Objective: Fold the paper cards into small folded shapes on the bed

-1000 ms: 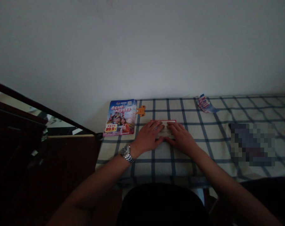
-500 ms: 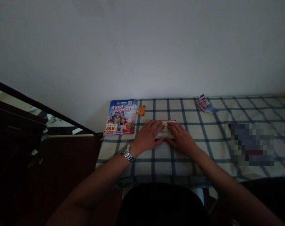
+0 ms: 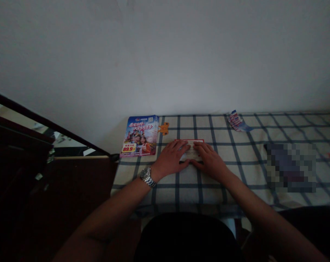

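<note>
On the checked cloth [image 3: 222, 131], a small sheet of printed paper [image 3: 191, 152] with a red far edge lies under both my hands. My left hand [image 3: 169, 158], with a metal watch at its wrist, rests flat over the paper's left part. Across its right part lies my right hand [image 3: 210, 160], fingers stretched out. The thumbs almost meet at the near edge. Much of the paper is hidden beneath the fingers. To the left of my hands is a stack of colourful flyers [image 3: 139, 137], the top one marked 89.9.
A crumpled piece of printed paper [image 3: 238, 122] lies near the wall [image 3: 181, 54]. Farther right is a blurred-out dark object [image 3: 290, 169]. An orange bear print [image 3: 164, 128] shows beside the flyers. A dark rail [image 3: 58, 127] slopes down to the table's left corner.
</note>
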`<state>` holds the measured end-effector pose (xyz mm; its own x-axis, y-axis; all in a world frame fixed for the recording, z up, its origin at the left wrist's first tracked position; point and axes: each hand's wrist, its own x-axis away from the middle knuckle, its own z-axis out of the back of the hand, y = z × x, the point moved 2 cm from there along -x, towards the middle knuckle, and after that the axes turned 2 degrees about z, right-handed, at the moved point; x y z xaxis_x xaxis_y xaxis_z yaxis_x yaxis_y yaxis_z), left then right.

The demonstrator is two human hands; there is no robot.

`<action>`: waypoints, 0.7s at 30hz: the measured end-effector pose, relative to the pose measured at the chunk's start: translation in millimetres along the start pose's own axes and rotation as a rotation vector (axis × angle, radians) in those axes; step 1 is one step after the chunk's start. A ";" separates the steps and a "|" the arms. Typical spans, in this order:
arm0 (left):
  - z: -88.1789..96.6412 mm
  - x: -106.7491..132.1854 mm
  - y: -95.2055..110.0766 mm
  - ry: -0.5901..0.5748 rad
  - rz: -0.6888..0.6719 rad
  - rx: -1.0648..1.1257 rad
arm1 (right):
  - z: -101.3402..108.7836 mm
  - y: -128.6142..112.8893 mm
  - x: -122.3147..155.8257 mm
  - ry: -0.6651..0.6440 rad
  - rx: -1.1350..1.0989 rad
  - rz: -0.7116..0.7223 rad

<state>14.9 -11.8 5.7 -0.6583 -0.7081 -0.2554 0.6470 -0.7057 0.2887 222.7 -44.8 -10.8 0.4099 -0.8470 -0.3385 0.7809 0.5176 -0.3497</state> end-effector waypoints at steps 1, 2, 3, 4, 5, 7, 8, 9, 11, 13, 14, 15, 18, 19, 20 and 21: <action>0.0 -0.2 -0.1 0.001 -0.001 0.001 | 0.4 0.0 0.6 0.000 -0.003 -0.001; 0.0 -0.3 -0.3 0.001 -0.002 0.002 | 0.8 0.1 1.2 -0.001 -0.006 -0.001; -0.2 -0.3 -0.6 0.002 -0.003 0.002 | 1.1 0.4 1.7 -0.005 -0.010 0.000; -0.4 -0.4 -0.8 0.001 -0.004 0.003 | 1.2 0.8 2.0 -0.009 -0.015 0.001; -0.7 -0.4 -0.9 0.001 -0.005 0.003 | 1.3 1.3 2.2 -0.012 -0.019 0.002; -1.0 -0.6 -0.9 0.003 -0.004 0.003 | 1.1 2.4 2.1 -0.017 -0.022 0.003; -1.2 -0.7 -0.8 0.005 -0.003 0.002 | 0.9 2.8 1.9 -0.014 -0.020 0.003; -1.3 -0.9 -0.5 0.007 -0.002 0.001 | 0.7 3.1 1.6 -0.011 -0.019 0.004; -1.3 -1.3 0.2 0.011 0.002 -0.001 | 0.4 3.2 1.2 -0.007 -0.018 0.007; -1.1 -1.8 1.1 0.016 0.007 -0.005 | 0.3 2.8 1.0 -0.006 -0.022 0.010; -0.9 -2.0 1.5 0.016 0.009 -0.007 | 0.3 2.5 1.0 -0.006 -0.023 0.009; -0.6 -2.2 1.9 0.015 0.011 -0.008 | 0.5 2.3 1.0 -0.007 -0.023 0.006; 0.3 -2.7 2.9 0.010 0.015 -0.012 | 1.2 1.8 1.4 -0.012 -0.025 -0.004; 0.5 -2.9 3.1 0.010 0.015 -0.014 | 1.6 1.7 1.5 -0.014 -0.028 -0.005; 0.7 -3.0 3.2 0.012 0.015 -0.015 | 2.0 1.6 1.5 -0.015 -0.030 -0.004; 0.8 -3.1 3.2 0.012 0.016 -0.017 | 2.3 1.4 1.5 -0.016 -0.031 -0.002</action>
<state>18.7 -11.9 8.2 -0.6433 -0.7192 -0.2624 0.6637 -0.6948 0.2772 225.5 -45.6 -9.7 0.4156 -0.8499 -0.3240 0.7671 0.5190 -0.3772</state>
